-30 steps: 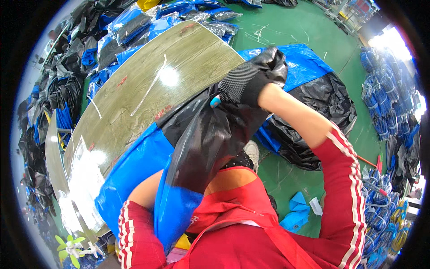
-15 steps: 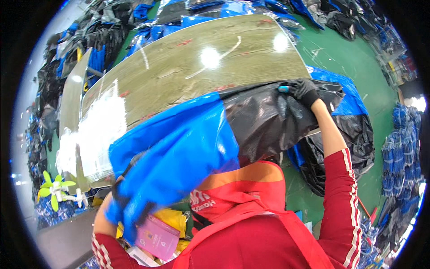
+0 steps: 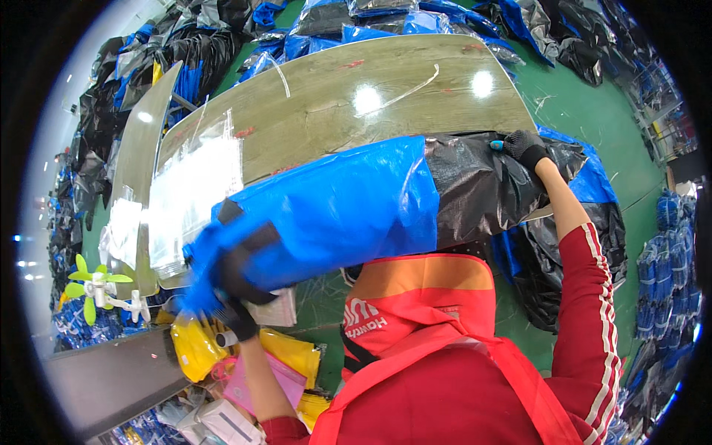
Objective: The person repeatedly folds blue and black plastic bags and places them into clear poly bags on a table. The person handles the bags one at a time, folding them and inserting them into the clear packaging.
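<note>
A blue and black waterproof fabric piece (image 3: pixel 348 215) lies along the near edge of a wood-patterned table (image 3: pixel 326 96); its exact kind does not show. My right hand (image 3: pixel 525 148), in a dark striped glove with a bluish thumb tip, grips the upper edge of the black part. At the far left end, my left hand (image 3: pixel 236 319), also in a dark glove, is at the lower corner of the blue part, where a black strap (image 3: pixel 248 256) hangs. That end is blurred by motion, and the fingers appear closed on the fabric.
Clear plastic bags (image 3: pixel 196 193) lie on the table's left side. A green-bladed fan (image 3: pixel 96 285) stands beyond a grey surface (image 3: pixel 119 378). Yellow packages (image 3: pixel 196 348) and a pink packet (image 3: pixel 285 374) are near my left forearm. More blue and black fabric (image 3: pixel 593 178) hangs at the right.
The blue part is spread flatter along the table edge. My left hand, hidden behind the fabric before, now shows below its left end. My right hand keeps its hold on the black part.
</note>
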Tool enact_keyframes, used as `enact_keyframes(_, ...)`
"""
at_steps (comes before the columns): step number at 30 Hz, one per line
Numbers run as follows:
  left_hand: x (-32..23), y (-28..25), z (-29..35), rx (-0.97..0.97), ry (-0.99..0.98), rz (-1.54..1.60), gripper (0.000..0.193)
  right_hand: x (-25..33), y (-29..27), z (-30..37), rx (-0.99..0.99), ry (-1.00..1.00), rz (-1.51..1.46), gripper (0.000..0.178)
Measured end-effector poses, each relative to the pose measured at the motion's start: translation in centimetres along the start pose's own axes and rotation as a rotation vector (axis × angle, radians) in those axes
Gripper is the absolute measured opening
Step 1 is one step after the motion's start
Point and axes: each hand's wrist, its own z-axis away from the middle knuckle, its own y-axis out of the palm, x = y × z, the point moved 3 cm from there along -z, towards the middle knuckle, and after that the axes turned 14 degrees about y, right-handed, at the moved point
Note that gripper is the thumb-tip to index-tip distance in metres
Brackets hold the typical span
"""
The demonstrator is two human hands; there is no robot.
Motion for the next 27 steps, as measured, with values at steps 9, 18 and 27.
enact_keyframes(9,-4.1,8.5,-7.9,0.736,0.106,-0.444,0.040,-0.5,-0.3,3.0,-0.122,-0.007,-0.113,0.061)
enact_keyframes(18,-29.6,15.2,0.8,0.667,1.222,-0.034,0.063,0.2,-1.7,3.3,-0.040,0.067,0.024,0.065)
enact_keyframes(27,-38.2,14.8,0.9,0.690,1.187,0.001,0.060,4.9,0.3,11.1,-0.255,-0.479,0.136,0.064)
